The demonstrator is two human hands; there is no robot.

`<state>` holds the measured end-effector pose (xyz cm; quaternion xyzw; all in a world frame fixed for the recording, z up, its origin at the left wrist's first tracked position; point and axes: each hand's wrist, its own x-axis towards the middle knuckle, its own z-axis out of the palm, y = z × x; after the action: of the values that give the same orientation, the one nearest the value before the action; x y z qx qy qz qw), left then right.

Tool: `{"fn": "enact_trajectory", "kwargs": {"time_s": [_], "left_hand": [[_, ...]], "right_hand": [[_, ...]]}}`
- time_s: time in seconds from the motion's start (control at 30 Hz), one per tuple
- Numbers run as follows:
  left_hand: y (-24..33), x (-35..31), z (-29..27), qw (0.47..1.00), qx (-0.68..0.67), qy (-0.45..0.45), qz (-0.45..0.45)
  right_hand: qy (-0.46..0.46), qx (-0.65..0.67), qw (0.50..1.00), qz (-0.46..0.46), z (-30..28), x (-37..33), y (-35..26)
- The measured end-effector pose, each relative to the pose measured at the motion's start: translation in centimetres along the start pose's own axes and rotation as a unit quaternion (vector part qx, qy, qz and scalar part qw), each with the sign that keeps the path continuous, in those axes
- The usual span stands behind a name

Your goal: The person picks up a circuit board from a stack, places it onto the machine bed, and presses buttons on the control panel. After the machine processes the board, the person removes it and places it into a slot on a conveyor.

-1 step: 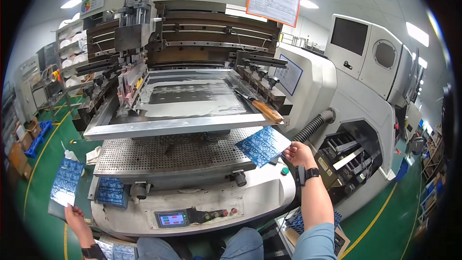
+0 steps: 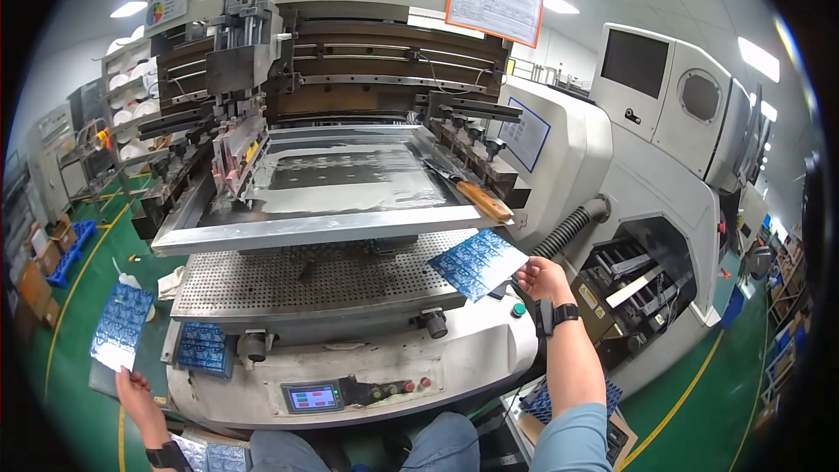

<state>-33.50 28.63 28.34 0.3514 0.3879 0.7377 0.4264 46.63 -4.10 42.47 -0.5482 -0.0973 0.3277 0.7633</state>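
Note:
At the lower left, my left hand (image 2: 137, 395) pinches the bottom edge of a blue printed circuit board panel (image 2: 122, 319), which is held up with glare near its lower end. My right hand (image 2: 542, 278) grips the right corner of another blue circuit board panel (image 2: 476, 264), tilted beside the right end of a perforated metal table (image 2: 315, 284). Over that table lies a screen frame (image 2: 306, 234) with pale, pasty material smeared across its mesh. A spatula with a wooden handle (image 2: 485, 202) rests on the frame's right side.
A stack of blue panels (image 2: 203, 350) sits below the table's left end. On the machine front are a small touch screen (image 2: 313, 397) and a green button (image 2: 518, 309). More panels (image 2: 214, 456) lie by my left knee. A ribbed hose (image 2: 572, 229) runs at right.

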Motion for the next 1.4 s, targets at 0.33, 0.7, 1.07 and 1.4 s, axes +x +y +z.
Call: {"fn": "enact_trajectory", "kwargs": {"time_s": [0.33,0.7,1.07,1.4], "left_hand": [[7.6,-6.8,17.0,0.967,-0.099,-0.202,-0.124],[1.5,-10.6,37.8,0.876,0.011,-0.389,-0.284],[-0.4,-7.8,37.0,0.843,0.231,-0.331,0.355],[0.3,-8.6,36.1,0.775,0.351,-0.436,0.292]], "right_hand": [[0.167,-0.395,0.782,-0.452,4.3,-5.6,1.1],[-0.095,-0.543,0.590,-0.590,21.2,-10.1,9.8],[-0.087,-0.609,0.612,-0.497,25.3,-6.4,11.8],[-0.101,-0.629,0.588,-0.498,25.9,-6.2,11.4]]}}
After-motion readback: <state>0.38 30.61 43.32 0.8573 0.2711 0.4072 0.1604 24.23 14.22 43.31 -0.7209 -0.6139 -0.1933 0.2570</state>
